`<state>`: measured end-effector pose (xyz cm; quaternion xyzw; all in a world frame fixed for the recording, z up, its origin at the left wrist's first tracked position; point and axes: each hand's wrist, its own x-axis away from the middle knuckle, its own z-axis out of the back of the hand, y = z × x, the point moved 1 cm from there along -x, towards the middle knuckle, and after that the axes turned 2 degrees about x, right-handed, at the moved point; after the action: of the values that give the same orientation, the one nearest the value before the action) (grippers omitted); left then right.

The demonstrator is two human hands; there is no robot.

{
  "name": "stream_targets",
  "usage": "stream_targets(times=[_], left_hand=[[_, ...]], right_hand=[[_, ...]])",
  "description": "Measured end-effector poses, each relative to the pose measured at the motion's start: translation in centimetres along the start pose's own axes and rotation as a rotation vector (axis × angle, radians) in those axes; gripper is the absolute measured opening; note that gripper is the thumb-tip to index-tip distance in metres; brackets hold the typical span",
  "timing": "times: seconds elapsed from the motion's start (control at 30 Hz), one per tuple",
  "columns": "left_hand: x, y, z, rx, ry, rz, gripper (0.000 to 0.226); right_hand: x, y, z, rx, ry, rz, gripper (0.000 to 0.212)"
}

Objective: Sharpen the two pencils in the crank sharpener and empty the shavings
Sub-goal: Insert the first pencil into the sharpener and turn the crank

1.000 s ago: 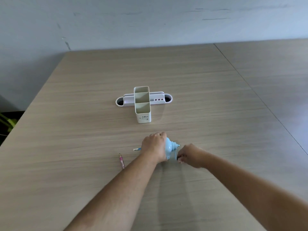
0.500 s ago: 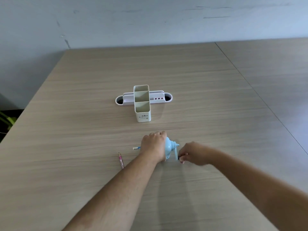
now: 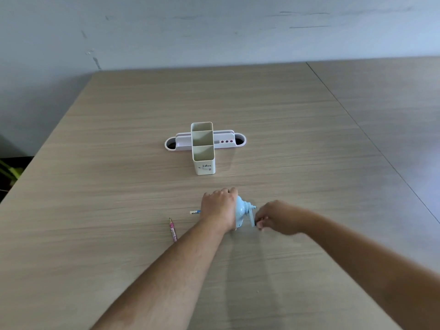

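Head view, table: a pale wood-grain table (image 3: 119,163) fills the frame, butting against a grey-blue wall (image 3: 214,32) at the far side; a seam line runs down its right part.
Head view, crank sharpener: the light blue crank sharpener (image 3: 241,211) sits on the table near the middle, lower than the organiser, with its crank side facing right.
Head view, left hand: the left hand (image 3: 219,208) is clamped down over the sharpener's body from the left and above, fingers curled around the far side, covering most of it.
Head view, right hand: the right hand (image 3: 276,216) pinches the end of the crank handle (image 3: 251,217), fingertips closed on the knob; the knob itself is blurred and hard to make out.
Head view, inserted pencil: a blue-and-white pencil (image 3: 195,212) pokes out to the left from under the left hand, lying level with the sharpener; its tip is hidden.
Head view, second pencil: a pink pencil (image 3: 173,231) lies loose on the table, left of the left forearm and apart from both hands, its point toward the far side.
Head view, organiser: a white desk organiser (image 3: 203,148) stands beyond the sharpener, with tall square compartments crossing a low, round-ended tray; well apart from the hands.
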<state>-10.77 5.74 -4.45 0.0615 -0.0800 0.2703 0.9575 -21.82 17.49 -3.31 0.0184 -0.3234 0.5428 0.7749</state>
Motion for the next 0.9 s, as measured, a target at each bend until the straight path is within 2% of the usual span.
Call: stream_targets(times=[0.07,0.13,0.27,0.37,0.47,0.57,0.67,0.8,0.9], left_hand=[[0.0,-0.2,0.0,-0.016,0.009,-0.011,0.062],[0.1,-0.2,0.0,-0.016,-0.013,-0.019,0.066],[0.0,-0.1,0.0,-0.007,-0.01,0.001,0.066],[0.0,0.0,0.0,-0.001,-0.006,0.015,0.066],[0.0,0.1,0.1,0.003,-0.006,0.01,0.064],[0.1,-0.1,0.1,-0.026,0.022,-0.005,0.063],[0.2,-0.2,-0.1,-0.019,-0.002,-0.004,0.066],[0.1,0.0,0.1,0.001,0.007,0.026,0.063],[0.2,0.1,0.0,0.003,-0.002,0.043,0.062]], right_hand=[[-0.8,0.3,3.3,0.014,0.115,0.024,0.019],[-2.6,0.8,4.7,0.073,0.233,-0.037,0.02],[-5.2,0.8,0.5,0.094,0.347,-0.18,0.025],[-2.9,0.0,-3.0,0.117,0.247,-0.167,0.023],[0.1,-0.4,-1.4,0.127,0.132,-0.041,0.021],[-0.8,-0.2,3.5,0.165,0.278,-0.017,0.019],[-3.5,0.3,3.8,0.151,0.374,-0.115,0.021],[-4.3,0.3,-1.5,0.161,0.339,-0.223,0.025],[-1.5,-0.4,-3.7,0.164,0.222,-0.127,0.021]])
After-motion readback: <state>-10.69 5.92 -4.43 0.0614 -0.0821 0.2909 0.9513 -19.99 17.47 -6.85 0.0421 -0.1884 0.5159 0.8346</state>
